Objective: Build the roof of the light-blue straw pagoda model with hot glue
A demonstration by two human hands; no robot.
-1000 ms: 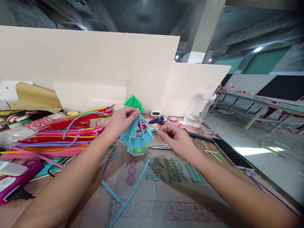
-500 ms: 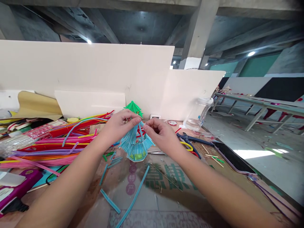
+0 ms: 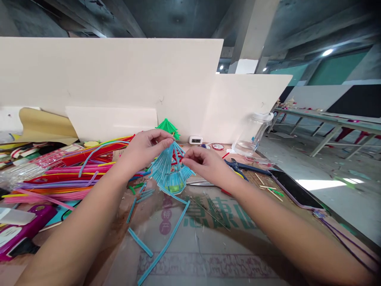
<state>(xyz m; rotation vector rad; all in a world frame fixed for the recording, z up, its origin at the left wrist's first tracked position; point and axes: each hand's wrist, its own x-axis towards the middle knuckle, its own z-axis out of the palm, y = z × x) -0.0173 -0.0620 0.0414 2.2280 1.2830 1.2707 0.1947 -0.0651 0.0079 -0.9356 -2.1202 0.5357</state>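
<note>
A small cone-shaped model made of blue pipe cleaners (image 3: 171, 171) stands on the table just beyond the cardboard sheet (image 3: 208, 246). My left hand (image 3: 143, 149) pinches its tip from the left, fingers closed on the top. My right hand (image 3: 205, 163) is at its right side, fingertips pinched on one of the blue strands. A green model of the same kind (image 3: 168, 127) stands behind it by the white board.
A pile of coloured pipe cleaners (image 3: 68, 171) fills the left. A purple glue gun (image 3: 20, 230) lies at the near left. Cut blue pieces (image 3: 162, 248) lie on the cardboard. Pliers (image 3: 241, 167), a phone (image 3: 293, 190) and a clear jar (image 3: 253, 135) are to the right.
My right hand moved from the table right of the model up to its top, then slid down its right side. My left hand kept hold of the tip.
</note>
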